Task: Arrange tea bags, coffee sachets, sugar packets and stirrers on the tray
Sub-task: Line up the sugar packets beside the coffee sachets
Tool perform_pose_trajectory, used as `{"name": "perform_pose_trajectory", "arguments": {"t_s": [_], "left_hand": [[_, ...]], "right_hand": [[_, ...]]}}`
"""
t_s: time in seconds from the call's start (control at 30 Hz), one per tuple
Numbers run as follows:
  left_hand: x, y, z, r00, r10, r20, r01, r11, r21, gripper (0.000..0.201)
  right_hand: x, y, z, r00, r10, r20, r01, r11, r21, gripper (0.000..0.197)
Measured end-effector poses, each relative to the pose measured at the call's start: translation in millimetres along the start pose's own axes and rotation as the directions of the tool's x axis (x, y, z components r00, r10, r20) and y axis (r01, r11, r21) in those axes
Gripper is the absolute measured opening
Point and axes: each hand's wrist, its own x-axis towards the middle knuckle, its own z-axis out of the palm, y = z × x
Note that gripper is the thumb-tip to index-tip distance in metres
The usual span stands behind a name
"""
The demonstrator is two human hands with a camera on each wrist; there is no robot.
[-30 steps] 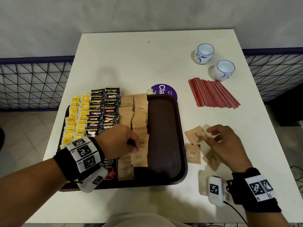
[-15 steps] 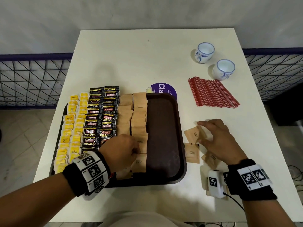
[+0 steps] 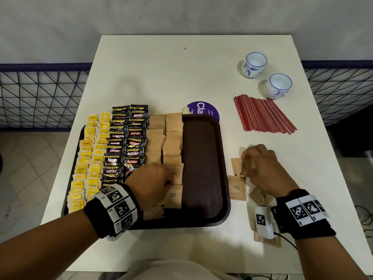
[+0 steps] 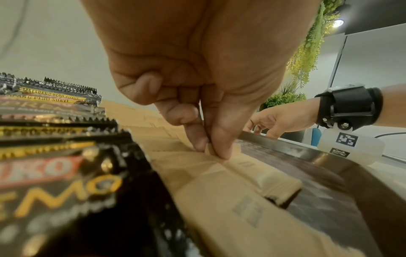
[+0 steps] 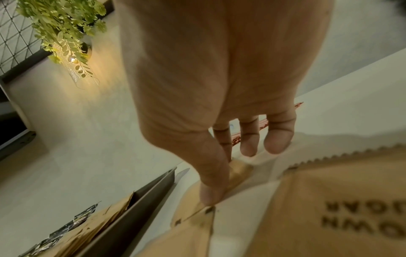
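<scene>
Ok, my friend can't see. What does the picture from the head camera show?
Two hands sort drink supplies: the left hand pinches a brown paper sugar packet on the dark brown plastic tray, while the right hand picks up another packet from the white table. Red stirrers lie untouched.

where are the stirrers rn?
In the head view the red stirrers lie in a fanned pile on the white table, off the tray to its right, just below the two cups.
</scene>
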Motion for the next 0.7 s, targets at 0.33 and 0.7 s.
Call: {"name": "perform_pose_trajectory", "arguments": {"t_s": [0.33, 0.7], "left_hand": [[4.1, -2.3, -3.2, 0.999, 0.009, -0.053, -0.005, 0.998, 0.058, 0.019], [5.5, -5.7, 2.8, 0.994, 0.022, -0.106, -0.020, 1.000, 0.019, 0.017]], "right_hand": [[2.5, 2.4, -1.0, 0.999, 0.032, 0.013, -0.032, 0.999, 0.015, 0.042], [-20.3, -26.2, -30.4, 0.998, -0.030, -0.058, 0.054, 0.884, 0.464, 0.022]]}}
